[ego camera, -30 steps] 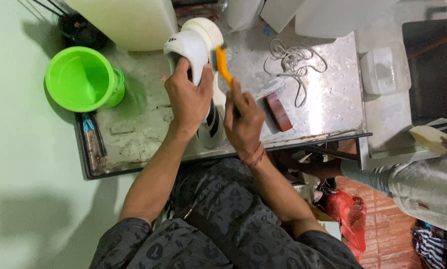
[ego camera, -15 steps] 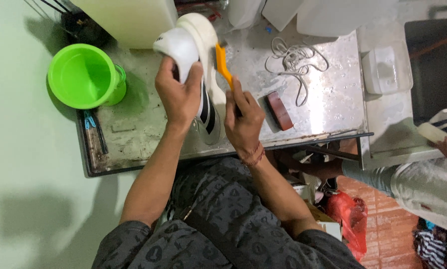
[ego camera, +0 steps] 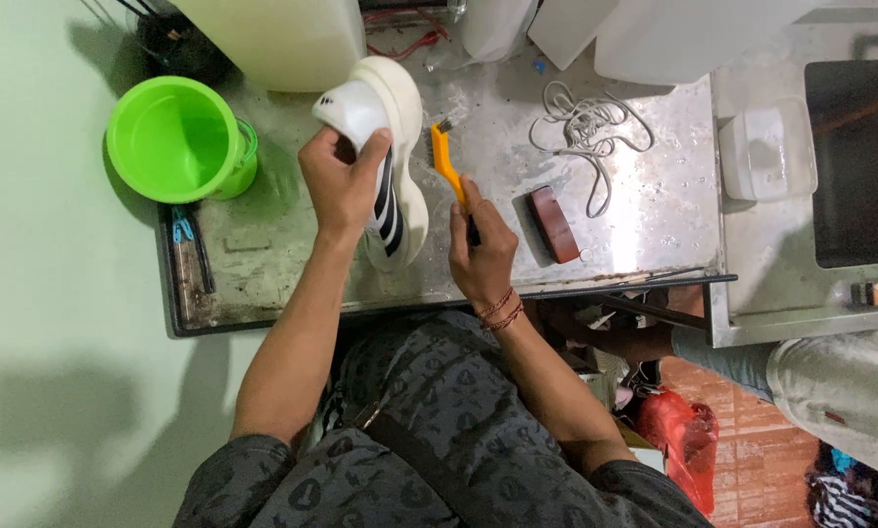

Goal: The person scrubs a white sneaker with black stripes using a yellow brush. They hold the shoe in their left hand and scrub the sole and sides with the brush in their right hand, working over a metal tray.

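My left hand (ego camera: 343, 183) grips a white sneaker with black stripes (ego camera: 385, 127) around its middle, holding it on its side over the wet metal worktop (ego camera: 634, 210). My right hand (ego camera: 480, 242) holds an orange-handled brush (ego camera: 446, 161) by its dark lower handle. The brush head points away from me, just right of the shoe's sole edge. Whether the bristles touch the shoe I cannot tell.
A bright green bucket (ego camera: 177, 140) stands at the worktop's left. A brown block (ego camera: 553, 224) and a tangle of white laces (ego camera: 585, 127) lie to the right, then a clear lidded box (ego camera: 767, 152). White containers (ego camera: 280, 39) line the back. Another person's leg (ego camera: 830, 386) is at lower right.
My left hand has shifted the sneaker slightly and regripped it. The brush in my right hand has moved a little along the shoe's edge.
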